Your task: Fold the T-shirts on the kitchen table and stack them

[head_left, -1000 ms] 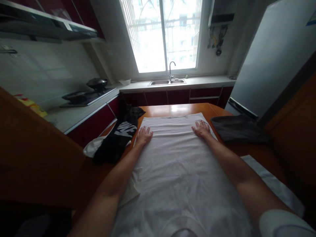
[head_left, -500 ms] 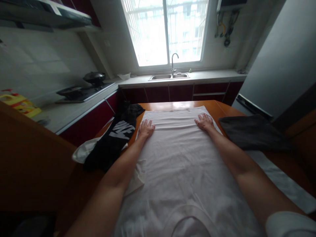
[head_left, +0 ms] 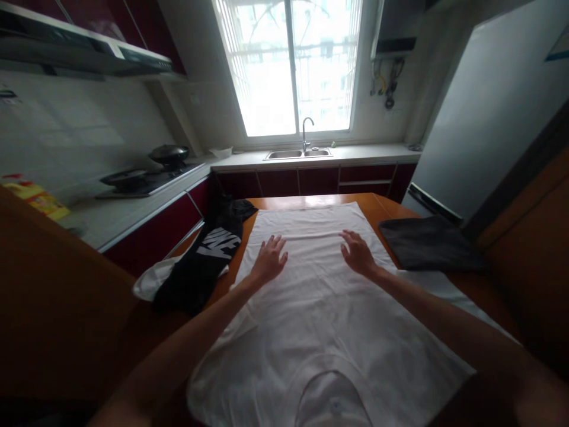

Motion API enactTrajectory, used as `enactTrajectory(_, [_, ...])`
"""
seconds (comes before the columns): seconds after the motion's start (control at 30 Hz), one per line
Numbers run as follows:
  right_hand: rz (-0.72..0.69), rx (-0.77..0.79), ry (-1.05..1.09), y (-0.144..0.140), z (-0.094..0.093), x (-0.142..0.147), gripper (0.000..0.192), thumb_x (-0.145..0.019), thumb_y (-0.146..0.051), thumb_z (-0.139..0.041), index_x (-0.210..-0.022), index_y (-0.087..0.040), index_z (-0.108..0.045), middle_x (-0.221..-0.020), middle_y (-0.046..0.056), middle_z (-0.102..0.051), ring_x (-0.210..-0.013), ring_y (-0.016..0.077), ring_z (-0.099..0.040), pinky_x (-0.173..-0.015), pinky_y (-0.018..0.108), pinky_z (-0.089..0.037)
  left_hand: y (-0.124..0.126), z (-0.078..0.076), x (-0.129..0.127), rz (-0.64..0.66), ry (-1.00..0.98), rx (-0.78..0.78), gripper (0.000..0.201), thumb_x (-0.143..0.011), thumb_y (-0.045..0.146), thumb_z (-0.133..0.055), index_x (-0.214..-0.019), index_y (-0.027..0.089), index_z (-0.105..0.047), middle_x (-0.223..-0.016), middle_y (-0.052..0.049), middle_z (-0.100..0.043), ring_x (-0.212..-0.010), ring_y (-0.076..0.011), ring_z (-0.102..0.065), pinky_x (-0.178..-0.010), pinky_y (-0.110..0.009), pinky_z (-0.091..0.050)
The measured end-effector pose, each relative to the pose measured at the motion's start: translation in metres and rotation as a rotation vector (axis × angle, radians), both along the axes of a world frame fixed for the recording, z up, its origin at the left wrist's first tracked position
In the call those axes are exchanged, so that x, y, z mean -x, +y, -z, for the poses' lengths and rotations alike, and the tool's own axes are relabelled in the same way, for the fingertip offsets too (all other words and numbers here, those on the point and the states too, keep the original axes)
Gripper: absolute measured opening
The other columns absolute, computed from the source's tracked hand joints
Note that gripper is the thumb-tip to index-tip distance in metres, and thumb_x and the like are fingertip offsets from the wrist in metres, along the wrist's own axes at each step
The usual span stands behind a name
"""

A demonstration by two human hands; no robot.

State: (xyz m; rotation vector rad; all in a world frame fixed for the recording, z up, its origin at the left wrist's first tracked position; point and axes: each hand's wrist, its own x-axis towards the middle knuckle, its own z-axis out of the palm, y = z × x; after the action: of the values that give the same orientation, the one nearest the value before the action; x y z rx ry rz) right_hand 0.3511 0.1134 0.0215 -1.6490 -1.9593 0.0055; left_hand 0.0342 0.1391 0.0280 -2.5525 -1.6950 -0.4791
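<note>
- Both hands had slid inward from the shirt's outer edges.
- Left hand [head_left: 269,261] and right hand [head_left: 357,254] lay flat, fingers spread, gripping nothing.
- White T-shirt [head_left: 320,308] lay spread on the counter [head_left: 377,204].

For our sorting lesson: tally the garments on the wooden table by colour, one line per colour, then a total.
White: 2, the white T-shirt under both hands and a white garment beneath the black one
Black: 1, the black printed garment
Dark grey: 1, the folded grey garment
Total: 4
</note>
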Motion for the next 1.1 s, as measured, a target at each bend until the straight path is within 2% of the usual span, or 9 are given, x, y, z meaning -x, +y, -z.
enactTrajectory(0.13, [-0.198,0.095,-0.018,-0.119,0.017,0.018,0.046,-0.097,-0.028,-0.043,-0.142,-0.022,-0.055,-0.149,0.011,-0.052,-0.138,0.0261,-0.045,-0.115,0.045,-0.036,-0.106,0.019,0.015,0.242,0.050,0.148,0.053,-0.098,0.030,-0.045,-0.151,0.032,-0.044,-0.160,-0.004,-0.039,-0.151,-0.0268,-0.029,-0.122,-0.055,-0.025])
enactTrajectory(0.2, [-0.242,0.152,-0.049,-0.169,0.024,0.021,0.049,-0.098,-0.031,-0.046,-0.146,-0.026,-0.052,-0.155,0.009,-0.045,-0.144,0.0269,-0.039,-0.118,0.048,-0.032,-0.147,0.027,0.027,0.277,0.070,0.206,0.053,-0.098,0.031,-0.047,-0.151,0.036,-0.045,-0.159,-0.005,-0.041,-0.149,-0.0282,-0.033,-0.120,-0.057,-0.028])
enactTrajectory(0.37, [-0.320,0.290,-0.102,-0.236,0.029,0.020,0.058,-0.100,-0.042,-0.047,-0.155,-0.027,-0.039,-0.165,0.008,-0.027,-0.153,0.0287,-0.023,-0.123,0.055,-0.021,-0.200,0.032,0.049,0.273,0.079,0.173,0.058,-0.101,0.045,-0.044,-0.157,0.038,-0.031,-0.164,-0.007,-0.029,-0.152,-0.0323,-0.026,-0.119,-0.062,-0.025])
enactTrajectory(0.5, [-0.317,0.299,-0.116,-0.255,0.029,0.019,0.060,-0.102,-0.047,-0.041,-0.158,-0.027,-0.034,-0.166,0.008,-0.023,-0.154,0.0277,-0.019,-0.124,0.054,-0.018,-0.220,0.028,0.052,0.306,0.089,0.140,0.058,-0.102,0.047,-0.043,-0.157,0.041,-0.027,-0.164,-0.005,-0.029,-0.151,-0.0318,-0.027,-0.119,-0.062,-0.024])
enactTrajectory(0.63, [-0.326,0.299,-0.129,-0.267,0.029,0.020,0.060,-0.102,-0.049,-0.040,-0.157,-0.025,-0.035,-0.166,0.008,-0.022,-0.154,0.0273,-0.019,-0.124,0.053,-0.018,-0.229,0.026,0.054,0.285,0.075,0.101,0.054,-0.100,0.043,-0.046,-0.154,0.038,-0.040,-0.162,-0.006,-0.035,-0.150,-0.0306,-0.030,-0.120,-0.058,-0.027])
enactTrajectory(0.73, [-0.328,0.288,-0.118,-0.268,0.029,0.021,0.058,-0.101,-0.048,-0.043,-0.154,-0.025,-0.041,-0.164,0.010,-0.028,-0.153,0.0280,-0.023,-0.123,0.054,-0.020,-0.224,0.020,0.060,0.169,0.030,0.011,0.051,-0.098,0.036,-0.048,-0.149,0.031,-0.049,-0.157,-0.008,-0.043,-0.146,-0.0291,-0.037,-0.120,-0.052,-0.031])
enactTrajectory(0.83, [-0.265,0.246,-0.090,-0.257,0.025,0.027,0.050,-0.100,-0.043,-0.047,-0.146,-0.024,-0.053,-0.158,0.012,-0.041,-0.149,0.0303,-0.033,-0.119,0.056,-0.027,-0.213,0.011,0.067,-0.048,-0.024,-0.069,0.053,-0.092,0.033,-0.056,-0.145,0.027,-0.052,-0.143,-0.011,-0.055,-0.135,-0.0305,-0.048,-0.116,-0.047,-0.037])
enactTrajectory(0.9, [-0.214,0.189,-0.061,-0.243,0.019,0.033,0.046,-0.100,-0.041,-0.047,-0.141,-0.022,-0.058,-0.153,0.014,-0.048,-0.145,0.0314,-0.039,-0.117,0.055,-0.033,-0.207,0.007,0.070,-0.135,-0.028,-0.033,0.049,-0.089,0.031,-0.060,-0.138,0.025,-0.058,-0.129,-0.012,-0.061,-0.125,-0.0314,-0.054,-0.110,-0.045,-0.043])
enactTrajectory(1.1, [-0.184,0.059,0.076,-0.200,0.006,0.055,0.044,-0.101,-0.040,-0.041,-0.132,-0.018,-0.063,-0.142,0.016,-0.058,-0.134,0.0300,-0.051,-0.112,0.049,-0.041,-0.203,0.006,0.071,-0.090,-0.157,0.083,0.021,-0.095,0.028,-0.050,-0.098,0.025,-0.071,-0.103,-0.008,-0.067,-0.097,-0.0231,-0.066,-0.089,-0.034,-0.053])
